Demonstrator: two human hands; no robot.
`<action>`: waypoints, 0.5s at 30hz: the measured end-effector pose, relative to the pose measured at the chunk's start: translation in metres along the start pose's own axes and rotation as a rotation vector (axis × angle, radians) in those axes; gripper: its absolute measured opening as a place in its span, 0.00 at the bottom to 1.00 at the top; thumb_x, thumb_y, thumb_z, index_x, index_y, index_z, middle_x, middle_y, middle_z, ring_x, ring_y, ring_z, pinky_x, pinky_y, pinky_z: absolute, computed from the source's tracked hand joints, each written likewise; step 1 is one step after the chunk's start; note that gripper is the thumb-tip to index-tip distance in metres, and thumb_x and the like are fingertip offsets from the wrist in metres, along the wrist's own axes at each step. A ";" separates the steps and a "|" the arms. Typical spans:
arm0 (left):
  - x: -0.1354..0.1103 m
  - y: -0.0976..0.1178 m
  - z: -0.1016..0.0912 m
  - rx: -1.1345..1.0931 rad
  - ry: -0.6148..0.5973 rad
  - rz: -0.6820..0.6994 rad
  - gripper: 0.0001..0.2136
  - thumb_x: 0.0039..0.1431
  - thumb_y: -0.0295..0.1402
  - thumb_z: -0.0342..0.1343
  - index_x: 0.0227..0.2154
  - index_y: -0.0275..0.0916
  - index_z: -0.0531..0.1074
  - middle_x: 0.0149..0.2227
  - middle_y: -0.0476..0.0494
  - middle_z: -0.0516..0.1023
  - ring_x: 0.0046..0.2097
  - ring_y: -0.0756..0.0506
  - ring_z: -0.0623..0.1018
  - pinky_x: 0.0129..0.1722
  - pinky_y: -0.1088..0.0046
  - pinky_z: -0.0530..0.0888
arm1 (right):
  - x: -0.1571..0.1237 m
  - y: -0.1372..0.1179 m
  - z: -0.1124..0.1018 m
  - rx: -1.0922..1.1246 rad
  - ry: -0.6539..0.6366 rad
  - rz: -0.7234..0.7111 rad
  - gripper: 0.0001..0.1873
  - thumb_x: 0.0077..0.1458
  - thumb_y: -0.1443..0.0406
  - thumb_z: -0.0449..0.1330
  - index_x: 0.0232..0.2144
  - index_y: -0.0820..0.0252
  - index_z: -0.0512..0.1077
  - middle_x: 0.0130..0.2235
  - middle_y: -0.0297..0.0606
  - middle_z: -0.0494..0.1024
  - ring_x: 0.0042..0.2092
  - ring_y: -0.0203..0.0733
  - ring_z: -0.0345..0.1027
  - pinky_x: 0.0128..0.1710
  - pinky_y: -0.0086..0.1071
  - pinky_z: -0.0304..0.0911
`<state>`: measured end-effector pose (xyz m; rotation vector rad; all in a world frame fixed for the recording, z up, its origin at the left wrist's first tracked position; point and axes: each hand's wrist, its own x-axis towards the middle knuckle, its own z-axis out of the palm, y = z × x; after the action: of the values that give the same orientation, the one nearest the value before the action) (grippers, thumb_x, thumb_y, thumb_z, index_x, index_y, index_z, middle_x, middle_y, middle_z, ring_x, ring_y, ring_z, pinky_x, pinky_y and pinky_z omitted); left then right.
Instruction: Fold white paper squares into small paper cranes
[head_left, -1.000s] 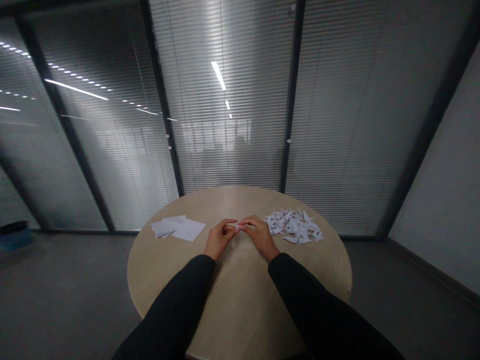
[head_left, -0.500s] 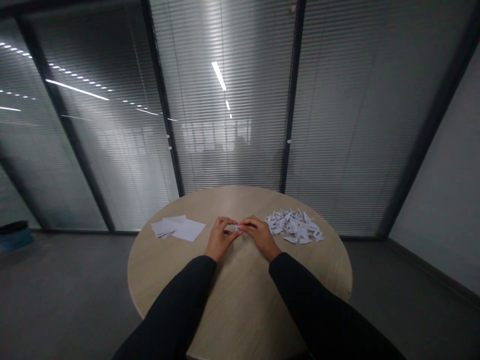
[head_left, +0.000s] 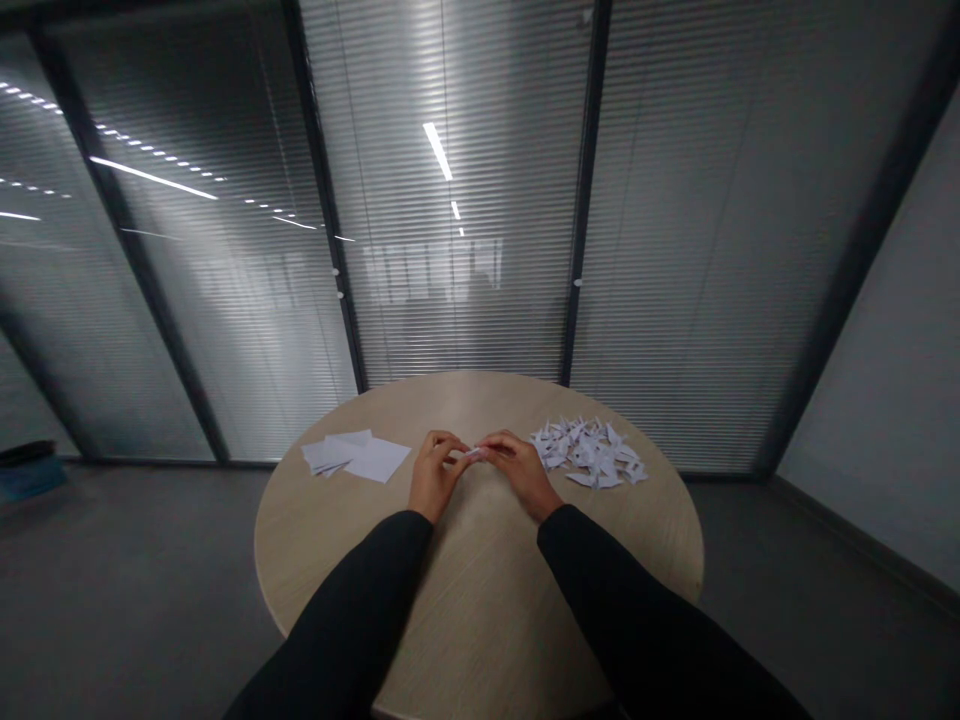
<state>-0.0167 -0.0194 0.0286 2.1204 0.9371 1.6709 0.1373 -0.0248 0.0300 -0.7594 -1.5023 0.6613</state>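
My left hand and my right hand meet over the middle of a round wooden table. Both pinch a small white folded paper piece between their fingertips. A heap of several small folded white paper pieces lies just right of my right hand. A loose stack of flat white paper sheets lies to the left of my left hand. Both forearms are in black sleeves.
Glass partitions with closed blinds and dark frames stand right behind the table. Grey floor surrounds the table. A blue bin sits on the floor at far left. A grey wall runs along the right.
My left hand's fingers have shifted a little on the small paper piece; both hands stay in the same place over the table.
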 end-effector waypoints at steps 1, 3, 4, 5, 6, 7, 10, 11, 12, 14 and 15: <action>0.000 0.000 0.000 0.006 0.008 0.007 0.08 0.50 0.38 0.58 0.29 0.38 0.73 0.35 0.45 0.65 0.36 0.49 0.71 0.30 0.75 0.74 | 0.000 0.000 0.000 -0.001 0.000 -0.005 0.14 0.45 0.54 0.62 0.26 0.59 0.73 0.31 0.37 0.73 0.35 0.40 0.69 0.39 0.33 0.65; 0.000 -0.001 -0.001 0.023 0.020 0.027 0.08 0.50 0.37 0.58 0.28 0.38 0.73 0.34 0.45 0.66 0.36 0.49 0.71 0.30 0.76 0.73 | 0.000 0.000 0.000 -0.012 -0.005 -0.017 0.14 0.46 0.54 0.62 0.27 0.60 0.73 0.31 0.37 0.73 0.36 0.40 0.69 0.39 0.33 0.64; 0.000 -0.001 -0.001 0.033 0.022 0.038 0.07 0.50 0.37 0.58 0.28 0.38 0.73 0.34 0.45 0.66 0.36 0.49 0.71 0.30 0.76 0.73 | 0.000 0.000 0.000 -0.027 -0.009 -0.028 0.14 0.46 0.54 0.62 0.27 0.60 0.73 0.31 0.37 0.73 0.36 0.40 0.69 0.39 0.33 0.64; 0.000 -0.002 -0.002 0.047 0.020 0.046 0.07 0.51 0.37 0.58 0.28 0.38 0.73 0.34 0.45 0.66 0.36 0.49 0.71 0.31 0.75 0.73 | 0.000 -0.001 0.000 -0.052 -0.014 -0.042 0.14 0.47 0.55 0.61 0.27 0.60 0.73 0.31 0.37 0.73 0.36 0.40 0.69 0.39 0.33 0.64; 0.000 -0.002 -0.003 0.063 0.015 0.050 0.07 0.51 0.36 0.57 0.27 0.38 0.73 0.34 0.44 0.67 0.36 0.48 0.71 0.31 0.75 0.72 | 0.000 -0.001 0.000 -0.087 -0.018 -0.061 0.13 0.48 0.55 0.61 0.27 0.60 0.73 0.32 0.37 0.73 0.36 0.40 0.68 0.39 0.33 0.64; 0.000 -0.002 -0.004 0.084 0.006 0.052 0.07 0.52 0.36 0.57 0.27 0.37 0.73 0.35 0.44 0.67 0.37 0.48 0.71 0.32 0.75 0.72 | 0.000 -0.002 -0.001 -0.133 -0.024 -0.086 0.12 0.49 0.56 0.60 0.27 0.59 0.73 0.32 0.37 0.73 0.36 0.40 0.68 0.39 0.34 0.63; 0.000 -0.002 -0.007 0.155 -0.030 0.058 0.06 0.54 0.35 0.54 0.28 0.38 0.72 0.36 0.43 0.69 0.38 0.47 0.72 0.37 0.72 0.71 | 0.000 -0.004 -0.002 -0.295 -0.052 -0.179 0.10 0.52 0.58 0.59 0.29 0.58 0.74 0.32 0.38 0.73 0.38 0.41 0.67 0.41 0.35 0.61; 0.000 -0.001 -0.007 0.176 -0.043 0.065 0.06 0.55 0.34 0.53 0.29 0.39 0.72 0.37 0.43 0.69 0.39 0.47 0.72 0.39 0.70 0.71 | 0.000 -0.005 -0.003 -0.342 -0.064 -0.209 0.09 0.53 0.59 0.58 0.29 0.57 0.74 0.33 0.38 0.73 0.39 0.42 0.66 0.42 0.36 0.61; 0.000 0.000 -0.008 0.189 -0.056 0.072 0.06 0.56 0.34 0.52 0.29 0.39 0.72 0.38 0.43 0.70 0.40 0.47 0.72 0.41 0.69 0.70 | -0.001 -0.006 -0.003 -0.381 -0.073 -0.235 0.08 0.53 0.60 0.57 0.30 0.56 0.73 0.33 0.38 0.73 0.39 0.42 0.66 0.43 0.37 0.60; 0.000 0.001 -0.008 0.193 -0.088 0.080 0.06 0.57 0.34 0.50 0.31 0.39 0.71 0.39 0.42 0.72 0.42 0.46 0.73 0.44 0.68 0.69 | -0.002 -0.009 -0.004 -0.432 -0.081 -0.273 0.07 0.55 0.61 0.56 0.31 0.56 0.73 0.34 0.38 0.73 0.40 0.43 0.65 0.43 0.38 0.59; 0.000 0.002 -0.008 0.183 -0.104 0.074 0.06 0.57 0.34 0.50 0.32 0.39 0.70 0.39 0.42 0.72 0.43 0.45 0.73 0.45 0.67 0.69 | -0.002 -0.011 -0.004 -0.442 -0.076 -0.284 0.07 0.55 0.61 0.55 0.31 0.55 0.73 0.34 0.38 0.73 0.40 0.43 0.64 0.43 0.38 0.59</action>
<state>-0.0235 -0.0225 0.0320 2.3627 1.0264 1.5435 0.1408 -0.0329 0.0374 -0.8343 -1.8123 0.1433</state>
